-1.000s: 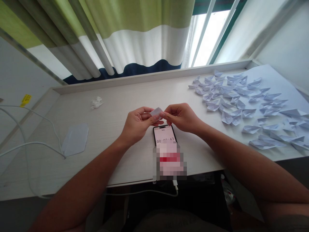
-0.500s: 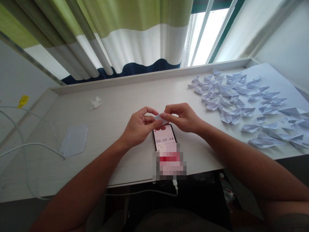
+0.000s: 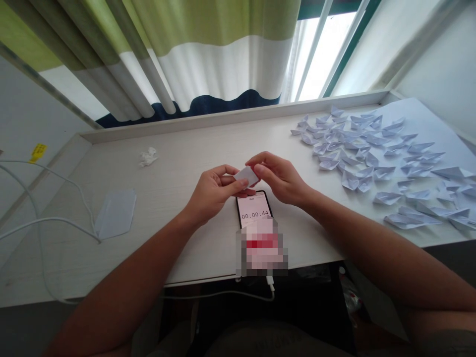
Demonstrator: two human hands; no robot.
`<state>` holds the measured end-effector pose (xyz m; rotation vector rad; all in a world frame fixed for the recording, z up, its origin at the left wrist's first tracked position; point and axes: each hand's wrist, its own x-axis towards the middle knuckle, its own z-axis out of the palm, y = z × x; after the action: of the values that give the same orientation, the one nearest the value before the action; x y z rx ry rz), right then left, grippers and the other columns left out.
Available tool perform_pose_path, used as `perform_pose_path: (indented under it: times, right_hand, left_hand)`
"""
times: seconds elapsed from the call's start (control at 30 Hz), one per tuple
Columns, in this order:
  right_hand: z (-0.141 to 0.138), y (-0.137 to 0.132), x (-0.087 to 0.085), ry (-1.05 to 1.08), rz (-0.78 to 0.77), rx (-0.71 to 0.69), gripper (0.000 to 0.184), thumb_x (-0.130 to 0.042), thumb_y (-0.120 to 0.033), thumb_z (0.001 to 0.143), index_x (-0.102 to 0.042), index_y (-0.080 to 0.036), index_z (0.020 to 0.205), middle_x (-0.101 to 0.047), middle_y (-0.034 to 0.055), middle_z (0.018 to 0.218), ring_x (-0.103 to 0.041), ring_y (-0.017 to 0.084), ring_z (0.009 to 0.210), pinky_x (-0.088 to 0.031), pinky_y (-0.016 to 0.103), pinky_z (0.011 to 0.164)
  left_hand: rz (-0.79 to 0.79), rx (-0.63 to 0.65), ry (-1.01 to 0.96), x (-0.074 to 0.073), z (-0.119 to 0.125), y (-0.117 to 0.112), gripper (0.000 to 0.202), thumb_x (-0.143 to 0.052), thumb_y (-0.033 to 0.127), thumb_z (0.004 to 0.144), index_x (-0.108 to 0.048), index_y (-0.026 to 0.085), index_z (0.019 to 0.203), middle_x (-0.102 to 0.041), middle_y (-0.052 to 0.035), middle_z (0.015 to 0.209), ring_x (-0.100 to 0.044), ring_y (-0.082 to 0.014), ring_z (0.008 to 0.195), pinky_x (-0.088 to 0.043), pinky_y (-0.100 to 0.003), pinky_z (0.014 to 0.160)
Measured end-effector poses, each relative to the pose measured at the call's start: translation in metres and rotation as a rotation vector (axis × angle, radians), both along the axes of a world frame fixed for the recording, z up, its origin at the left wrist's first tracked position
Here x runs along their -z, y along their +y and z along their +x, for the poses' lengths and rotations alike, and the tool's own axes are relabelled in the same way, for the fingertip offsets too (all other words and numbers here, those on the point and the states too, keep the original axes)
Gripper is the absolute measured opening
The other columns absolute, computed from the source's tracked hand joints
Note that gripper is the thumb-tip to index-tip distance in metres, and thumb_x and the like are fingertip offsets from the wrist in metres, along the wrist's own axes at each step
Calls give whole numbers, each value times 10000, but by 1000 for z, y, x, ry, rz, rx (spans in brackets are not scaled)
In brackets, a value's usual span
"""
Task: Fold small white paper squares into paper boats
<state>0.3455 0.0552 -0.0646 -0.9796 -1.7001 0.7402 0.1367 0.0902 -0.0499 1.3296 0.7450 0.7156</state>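
A small folded piece of white paper (image 3: 245, 174) is pinched between the thumb and fingers of my left hand (image 3: 211, 191), just above the far end of a phone. My right hand (image 3: 280, 177) is at the paper's right edge, its thumb and curled fingertips around that corner; the fingers behind the paper are partly hidden. Below both hands a phone (image 3: 255, 207) lies face up, showing a timer at 00:00:44, its lower part blurred out. To the right, many folded paper boats (image 3: 357, 146) sit close together on the desk.
On the desk's left lie flat white paper sheets (image 3: 116, 213) and a crumpled tissue (image 3: 148, 156). White cables (image 3: 52, 223) loop at far left, one with a yellow tag (image 3: 37, 152). A charging cable (image 3: 270, 285) runs from the phone over the front edge. Curtains (image 3: 223, 64) hang behind.
My right hand has lifted slightly and its grip has loosened around the paper's edge. More of the paper's face shows now, tilted in my left hand.
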Motion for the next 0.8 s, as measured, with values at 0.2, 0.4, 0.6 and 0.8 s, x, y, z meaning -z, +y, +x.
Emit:
perform_pose_path:
  times: [0.2,0.4,0.6,0.8]
  right_hand:
    - [5,2,4,-219,275,-44,223,-739,-297,983,-740,-260,1203,-708,63,1151,-709,197,986,-628,372,851]
    - [6,3,3,-243,258,8,131,-748,-344,992,-788,-264,1087,-752,49,1068,-723,196,943,-620,372,835]
    - [2,2,2,-166,245,77,196,-680,-366,1034,-750,-231,910,-763,36,912,-697,163,783,-617,339,729]
    - [-3,-3,-2,-95,175,163,266,-673,-423,1035,-714,-224,864,-764,30,860,-696,162,762,-615,334,705]
  left_hand:
    - [-99,-72,-55,2,-2,5,309,-907,335,810,-735,173,1008,-838,-66,875,-816,-216,803,-679,-426,890]
    - [-75,-57,-64,2,-1,7,248,-818,401,889,-776,160,931,-827,-81,863,-825,-245,857,-675,-448,927]
    - [1,-31,-43,0,1,1,336,-831,395,900,-684,181,1114,-833,-65,853,-829,-239,851,-670,-432,916]
    - [197,-32,-47,-1,4,-5,340,-866,419,867,-652,201,1015,-837,-71,956,-820,-248,970,-660,-400,911]
